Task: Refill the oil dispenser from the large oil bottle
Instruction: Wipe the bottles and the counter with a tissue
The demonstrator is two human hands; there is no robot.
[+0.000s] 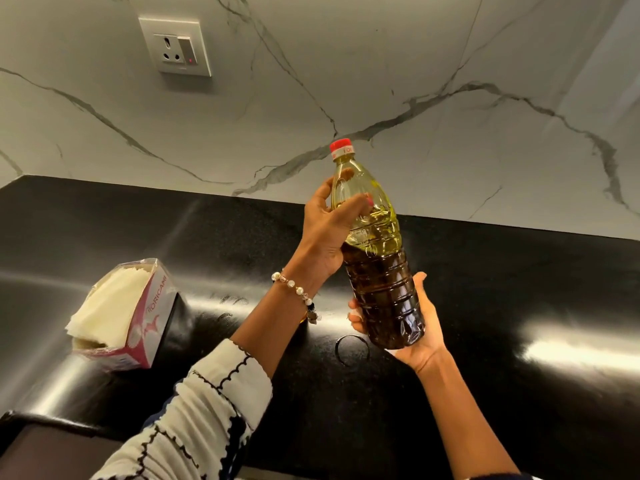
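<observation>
1. Oil bottle [377, 258]: a big clear plastic bottle with a ribbed body, held in the air above the black counter [519, 306], leaning a little with its neck away from the person. It looks nearly full of yellow oil, so I judge it heavy and likely to slosh when tipped.
2. Red cap [340, 148]: it sits on top of the bottle, apparently closed with its seal band in place. It has to come off before any pouring.
3. Left hand [327, 233]: it grips the bottle's shoulder just below the neck, with fingers and thumb curled round the plastic.
4. Right hand [412, 327]: it cups the bottle's base from below, with the fingers wrapped up the far side and the thumb at the near side.
5. Handling: thin plastic like this probably gives under a squeeze, and any oil film would make it slippery. The ribs in the middle of the bottle and the narrow shoulder look like the surest places to hold; keeping one hand under the base carries the weight.
6. Ring mark [349, 346]: a faint circle lies on the counter just below the bottle's base.
7. Tissue box [124, 317]: it lies well to the left of the bottle.
8. Wall socket [176, 46]: it is above and left of the bottle, on the marble wall.
9. The oil dispenser is not in view.
</observation>
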